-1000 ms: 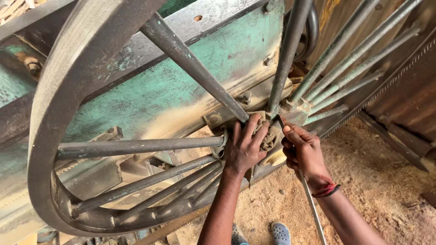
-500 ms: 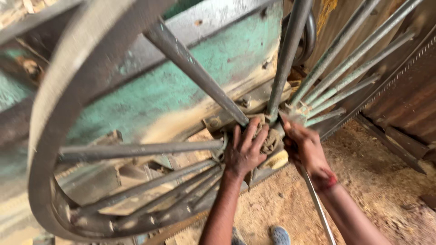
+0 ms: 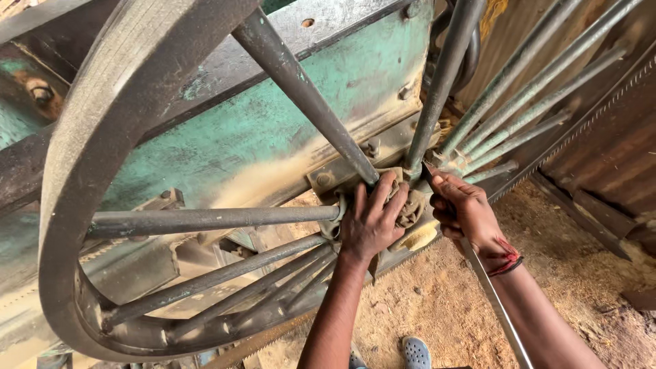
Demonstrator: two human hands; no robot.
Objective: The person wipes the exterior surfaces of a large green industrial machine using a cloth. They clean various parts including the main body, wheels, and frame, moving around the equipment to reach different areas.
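A large spoked metal wheel (image 3: 96, 171) fills the view, its spokes meeting at a hub (image 3: 403, 179) right of centre. My left hand (image 3: 369, 222) presses a dirty brown rag (image 3: 410, 208) against the hub, fingers curled over the cloth. My right hand (image 3: 465, 208) is closed around a thin dark tool whose tip points at the hub beside a spoke (image 3: 444, 75). A red thread band sits on my right wrist (image 3: 507, 260). What lies under the rag is hidden.
A green, worn machine body (image 3: 273, 116) stands behind the wheel. A toothed saw band (image 3: 594, 123) runs diagonally at the right and below the wheel. Sawdust covers the ground (image 3: 574, 294). A grey-blue shoe (image 3: 415, 352) shows at the bottom edge.
The view has shifted slightly closer. Both hands stay at the hub, with my left hand's fingers moved a little over the rag.
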